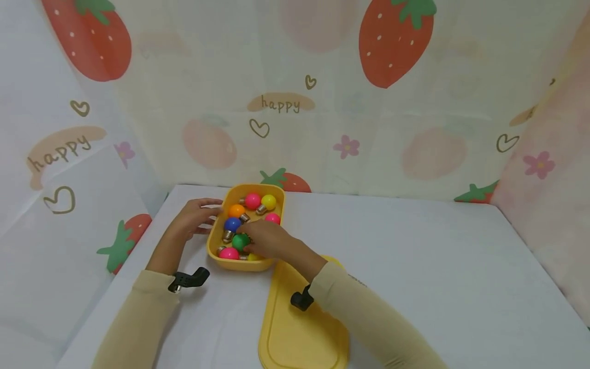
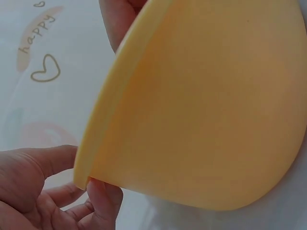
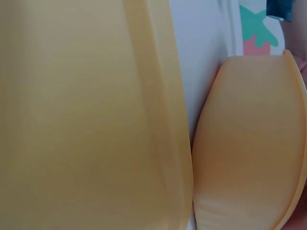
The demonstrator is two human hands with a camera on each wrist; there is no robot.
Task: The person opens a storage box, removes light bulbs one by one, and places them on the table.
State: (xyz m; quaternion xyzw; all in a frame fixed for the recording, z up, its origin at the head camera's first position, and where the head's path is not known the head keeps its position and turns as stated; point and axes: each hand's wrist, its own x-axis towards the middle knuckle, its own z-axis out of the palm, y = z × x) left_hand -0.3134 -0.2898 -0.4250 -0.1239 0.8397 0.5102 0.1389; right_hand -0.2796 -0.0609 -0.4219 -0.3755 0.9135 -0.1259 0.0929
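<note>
A yellow plastic box (image 1: 215, 254) stands at the left back of the table and holds several small colourful light bulbs. My left hand (image 1: 195, 218) holds its left rim; in the left wrist view, a finger passes behind the rim (image 2: 98, 120) and a fingertip sits below it on the outer wall. My right hand (image 1: 269, 238) reaches into the box, thumb and finger pinching the green bulb (image 1: 239, 242). The blue bulb (image 1: 232, 224) lies just beyond, near the orange bulb (image 1: 236, 210). The right wrist view hides most of that hand behind the box wall (image 3: 249, 134).
A yellow lid (image 1: 301, 333) lies flat on the white table in front of the box, under my right forearm. Other bulbs in the box include a pink bulb (image 1: 252, 201) and a yellow bulb (image 1: 269, 201). A strawberry-print curtain (image 1: 295, 143) hangs behind the table.
</note>
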